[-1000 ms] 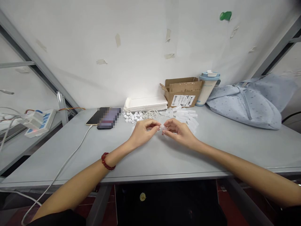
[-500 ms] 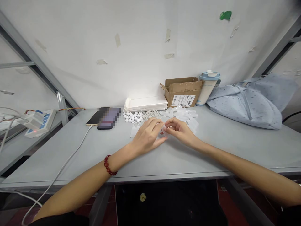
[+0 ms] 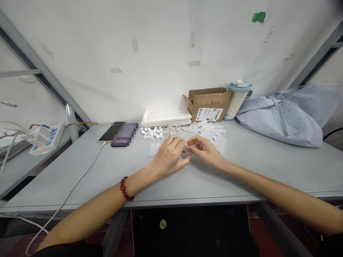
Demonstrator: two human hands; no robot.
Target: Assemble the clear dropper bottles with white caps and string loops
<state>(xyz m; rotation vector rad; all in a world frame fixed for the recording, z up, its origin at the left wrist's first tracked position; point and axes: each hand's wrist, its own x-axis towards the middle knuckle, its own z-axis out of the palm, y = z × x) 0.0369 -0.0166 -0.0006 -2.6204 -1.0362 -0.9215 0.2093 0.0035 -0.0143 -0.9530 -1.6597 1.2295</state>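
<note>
My right hand point(image 3: 205, 150) pinches a small translucent plastic piece point(image 3: 187, 145) between thumb and fingertips over the middle of the table. My left hand point(image 3: 168, 155) meets it from the left, its fingers curled around the piece's other side and its thumb held apart below. Part of the piece is hidden by the fingers. Just left of my left hand lie a few clear rounded plastic pieces point(image 3: 154, 148). Behind the hands are several white caps point(image 3: 151, 133) and a heap of pale loops of cord point(image 3: 173, 130). Translucent plastic tubes and sleeves point(image 3: 215, 135) lie spread behind my right hand.
A stack of white envelopes point(image 3: 167, 117) and an open cardboard box point(image 3: 209, 107) stand against the wall, beside a lidded cup point(image 3: 237, 101). A pale blue cloth bag point(image 3: 278, 121) lies right. Phones point(image 3: 124, 134) with a white cable point(image 3: 85, 175) lie left, past them a power strip point(image 3: 50, 139).
Both hands stay together at nearly the same spot, with slight finger shifts around the plastic piece. My left thumb has drawn slightly to the left. The view has shifted a little.
</note>
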